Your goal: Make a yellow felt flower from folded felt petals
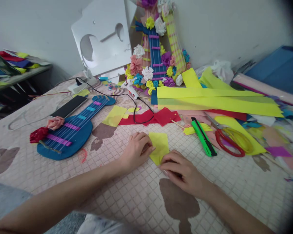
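Worktop [134,195], from left edge inward: blue guitar [80,130], red and pink flowers on the body, purple and light-blue bars under the strings. Left hand [137,149]: grip pinching the left side of the yellow piece [160,144]. Piece sits mid-worktop, between near and far edges: small, plain, flat, roughly rectangular, long sides running toward the far edge, slightly skewed. Right hand [185,172]: grip pinching its right corner nearest the worktop's near edge. Toward right edge: green cutter [203,136], then scissors [217,136], one handle red, one yellow
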The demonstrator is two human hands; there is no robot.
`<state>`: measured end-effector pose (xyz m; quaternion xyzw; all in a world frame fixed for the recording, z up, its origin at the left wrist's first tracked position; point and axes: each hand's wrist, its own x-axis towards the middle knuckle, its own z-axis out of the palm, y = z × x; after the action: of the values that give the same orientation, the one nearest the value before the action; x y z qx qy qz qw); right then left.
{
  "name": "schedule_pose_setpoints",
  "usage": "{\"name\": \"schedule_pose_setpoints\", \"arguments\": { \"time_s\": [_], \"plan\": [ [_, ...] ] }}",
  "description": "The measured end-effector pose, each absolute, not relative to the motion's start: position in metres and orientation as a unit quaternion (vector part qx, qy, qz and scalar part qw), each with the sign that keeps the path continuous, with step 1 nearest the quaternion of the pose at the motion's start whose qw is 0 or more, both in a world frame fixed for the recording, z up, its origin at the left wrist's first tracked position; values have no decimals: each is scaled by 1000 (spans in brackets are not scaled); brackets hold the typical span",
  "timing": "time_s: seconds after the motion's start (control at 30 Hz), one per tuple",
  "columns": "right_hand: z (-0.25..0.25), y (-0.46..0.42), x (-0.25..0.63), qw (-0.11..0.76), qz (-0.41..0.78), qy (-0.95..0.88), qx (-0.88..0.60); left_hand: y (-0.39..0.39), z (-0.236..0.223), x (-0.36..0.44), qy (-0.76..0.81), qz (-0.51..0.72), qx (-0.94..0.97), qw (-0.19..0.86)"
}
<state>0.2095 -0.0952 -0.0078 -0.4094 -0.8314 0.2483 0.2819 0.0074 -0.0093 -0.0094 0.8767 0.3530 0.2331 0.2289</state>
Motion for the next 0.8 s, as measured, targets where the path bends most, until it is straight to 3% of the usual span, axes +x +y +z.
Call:
{"name": "schedule_pose_setpoints", "arguments": {
  "time_s": [0.2,0.53,0.63,0.8],
  "plan": [
    [-12,-95,212,331,210,-781,-486,-14,-11,9,377,215,881,189],
    [-19,-83,217,429,284,-636,-575,-26,-7,13,390,198,886,156],
    [-9,-72,218,401,282,-645,-587,-21,-7,10,383,205,882,185],
    [15,-33,209,264,172,-761,-567,-5,-11,-1,372,275,842,278]
  ]
}}
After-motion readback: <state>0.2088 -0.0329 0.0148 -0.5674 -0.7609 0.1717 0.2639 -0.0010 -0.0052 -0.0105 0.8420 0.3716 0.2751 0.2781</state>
